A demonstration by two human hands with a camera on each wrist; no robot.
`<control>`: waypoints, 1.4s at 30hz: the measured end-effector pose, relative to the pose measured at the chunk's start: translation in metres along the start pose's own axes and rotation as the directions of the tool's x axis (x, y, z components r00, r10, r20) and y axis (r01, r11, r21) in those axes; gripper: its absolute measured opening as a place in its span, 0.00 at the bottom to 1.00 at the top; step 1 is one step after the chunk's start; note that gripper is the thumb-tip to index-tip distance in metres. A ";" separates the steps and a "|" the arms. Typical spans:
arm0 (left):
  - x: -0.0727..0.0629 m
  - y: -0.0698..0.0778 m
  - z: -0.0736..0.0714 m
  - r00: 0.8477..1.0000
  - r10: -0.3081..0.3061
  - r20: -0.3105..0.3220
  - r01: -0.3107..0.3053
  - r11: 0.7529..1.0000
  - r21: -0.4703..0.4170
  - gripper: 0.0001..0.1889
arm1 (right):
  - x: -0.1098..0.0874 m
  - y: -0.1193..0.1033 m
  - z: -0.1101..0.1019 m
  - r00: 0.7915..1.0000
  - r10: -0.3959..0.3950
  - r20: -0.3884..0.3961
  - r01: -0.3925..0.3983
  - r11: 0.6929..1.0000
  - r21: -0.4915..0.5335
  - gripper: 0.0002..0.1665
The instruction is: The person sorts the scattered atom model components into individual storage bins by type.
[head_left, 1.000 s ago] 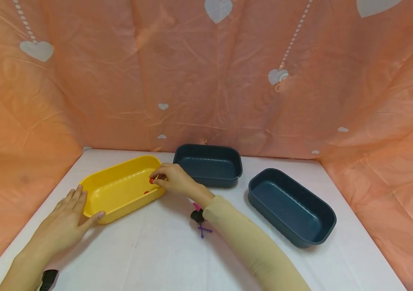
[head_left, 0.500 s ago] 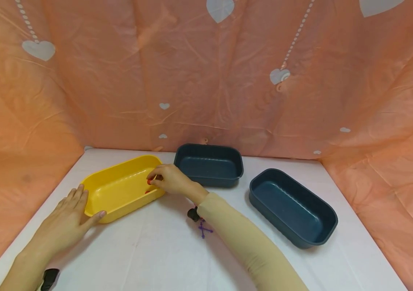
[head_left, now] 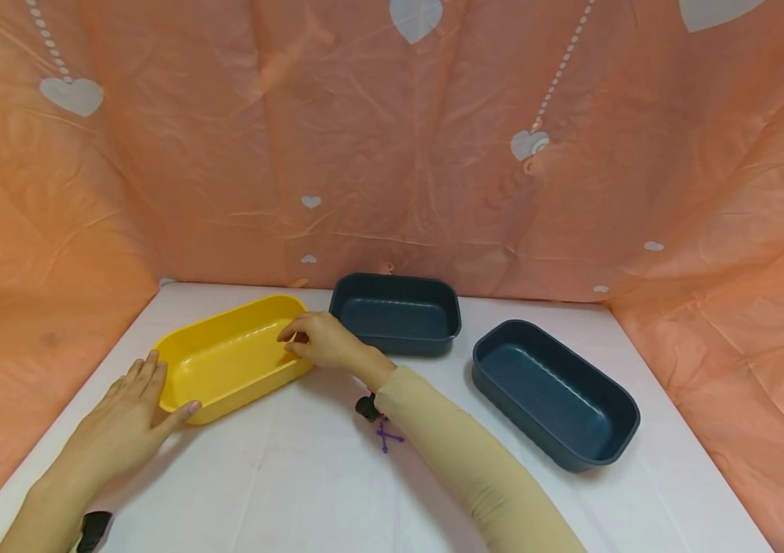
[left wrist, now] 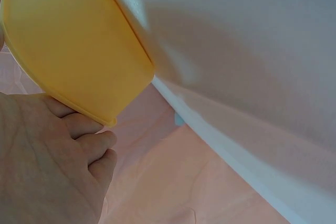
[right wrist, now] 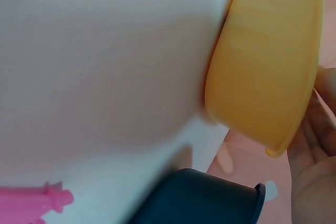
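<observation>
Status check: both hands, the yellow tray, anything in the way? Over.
Left hand touches left end of yellow tray. Right hand over right end; grasp unclear. Yellow tray upright, no contents visible. Rear dark tray beyond right hand, seemingly not blocking.

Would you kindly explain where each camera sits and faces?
Head: head-worn, faces forward and down at the yellow tray and two dark trays; left hand, right hand show.
Left wrist: wrist-worn, faces the yellow tray's outside; left hand shows.
Right wrist: likewise, plus one dark tray; right hand shows.
Both wrist views share the yellow tray.
</observation>
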State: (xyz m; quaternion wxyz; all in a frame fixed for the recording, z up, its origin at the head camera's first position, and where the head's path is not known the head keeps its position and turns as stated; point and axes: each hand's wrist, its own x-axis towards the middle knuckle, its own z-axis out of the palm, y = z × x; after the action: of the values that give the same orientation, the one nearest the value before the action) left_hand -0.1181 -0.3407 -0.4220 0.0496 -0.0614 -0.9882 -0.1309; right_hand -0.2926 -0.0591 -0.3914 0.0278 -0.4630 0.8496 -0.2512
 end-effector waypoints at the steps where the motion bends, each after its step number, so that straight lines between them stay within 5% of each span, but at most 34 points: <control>1: 0.000 0.000 0.000 1.000 0.000 0.000 0.000 1.000 0.001 0.51 | -0.001 0.000 -0.001 1.000 -0.001 -0.003 0.001 1.000 -0.001 0.13; 25: 0.001 -0.003 0.005 1.000 0.015 -0.026 -0.015 1.000 -0.007 0.50 | -0.047 0.013 -0.023 0.974 -0.041 -0.222 0.079 0.983 0.166 0.11; 42: 0.001 -0.003 0.003 1.000 0.006 -0.010 -0.006 1.000 -0.009 0.50 | -0.095 0.035 -0.028 0.962 -0.003 -0.274 0.043 0.989 0.141 0.10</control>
State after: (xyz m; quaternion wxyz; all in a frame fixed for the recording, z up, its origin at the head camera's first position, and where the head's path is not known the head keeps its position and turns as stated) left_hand -0.1202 -0.3427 -0.4258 0.0547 -0.0640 -0.9872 -0.1357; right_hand -0.2734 0.0440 -0.4002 -0.0586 -0.4305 0.8193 -0.3742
